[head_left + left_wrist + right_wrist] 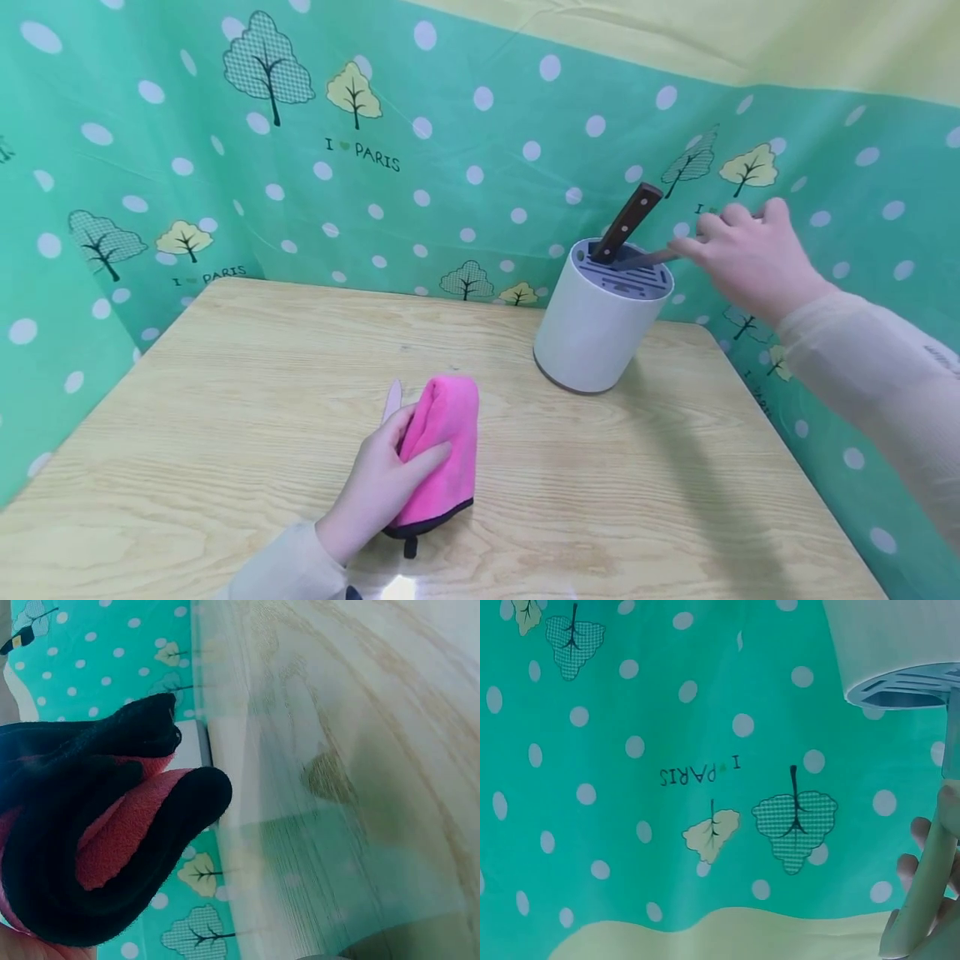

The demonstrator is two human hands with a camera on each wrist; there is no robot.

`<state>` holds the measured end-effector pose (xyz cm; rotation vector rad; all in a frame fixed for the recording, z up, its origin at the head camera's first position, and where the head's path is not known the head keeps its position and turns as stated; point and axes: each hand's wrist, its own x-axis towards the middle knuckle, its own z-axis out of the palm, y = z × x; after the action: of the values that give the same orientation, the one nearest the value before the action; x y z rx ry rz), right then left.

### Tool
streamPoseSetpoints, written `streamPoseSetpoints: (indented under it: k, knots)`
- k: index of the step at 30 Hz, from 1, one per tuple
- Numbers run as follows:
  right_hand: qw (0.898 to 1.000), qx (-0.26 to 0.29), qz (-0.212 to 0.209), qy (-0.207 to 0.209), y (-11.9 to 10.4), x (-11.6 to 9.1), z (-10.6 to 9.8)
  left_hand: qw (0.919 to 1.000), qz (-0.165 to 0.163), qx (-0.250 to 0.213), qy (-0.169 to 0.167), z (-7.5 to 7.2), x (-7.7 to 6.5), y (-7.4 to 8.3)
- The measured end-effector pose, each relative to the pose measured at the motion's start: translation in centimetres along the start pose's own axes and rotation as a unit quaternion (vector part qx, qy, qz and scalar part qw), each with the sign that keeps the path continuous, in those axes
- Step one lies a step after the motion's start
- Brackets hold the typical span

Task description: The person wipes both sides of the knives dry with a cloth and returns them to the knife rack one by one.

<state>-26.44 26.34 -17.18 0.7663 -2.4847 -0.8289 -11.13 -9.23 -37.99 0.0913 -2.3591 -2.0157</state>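
My left hand (382, 479) grips a folded pink cloth (450, 442) with black edging; its layered folds fill the left side of the left wrist view. Just beyond those fingers a pale, pointed blade (392, 398) shows, its other end hidden by the hand. At the upper right, my right hand (753, 254) holds a knife by its pale handle (922, 900). This knife's blade (647, 259) slants down to the slotted top of a white round knife block (600, 325). A second knife with a brown riveted handle (628, 221) stands tilted in the block.
The wooden table (247, 417) lies under both hands, with the block near its back right. A green dotted curtain (465, 150) with printed trees hangs behind and along the sides. My right forearm (870, 367) reaches in from the right edge.
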Motion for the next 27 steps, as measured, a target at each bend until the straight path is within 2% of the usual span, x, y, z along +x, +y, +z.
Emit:
streamPoseSetpoints:
  k: [7, 15, 27]
  knots:
    - [1.000, -0.017, -0.023, -0.002, -0.3, 1.2, -0.2, 1.0000, 0.000, -0.004, -0.003, 0.0, 0.1, -0.2]
    - [0.997, -0.055, -0.036, -0.040, -1.0, 2.4, -0.6, 0.9999, 0.001, -0.009, -0.010, -0.1, 0.0, -0.1]
    - [0.992, -0.096, -0.074, -0.018, -2.5, 4.4, 0.1, 0.9998, 0.003, -0.015, -0.014, 0.0, -0.1, -0.6]
